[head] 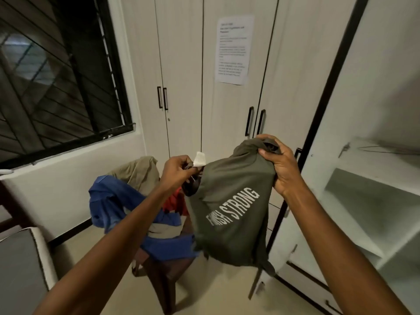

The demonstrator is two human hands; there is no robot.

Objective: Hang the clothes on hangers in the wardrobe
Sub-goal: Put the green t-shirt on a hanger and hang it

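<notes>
Olive t-shirt (pixel 234 201) reading "FINISH STRONG" in white is hanging between both hands, in front of the white wardrobe (pixel 227 98). Right hand (pixel 276 162) is gripping its bunched top; left hand (pixel 177 171) is pinching the collar by a white tag (pixel 200 159). Clothes pile (pixel 122 201) is lying on a chair at left.

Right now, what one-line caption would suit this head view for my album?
Both hands, left hand and right hand, hold up an olive T-shirt before a chair's clothes pile.
</notes>
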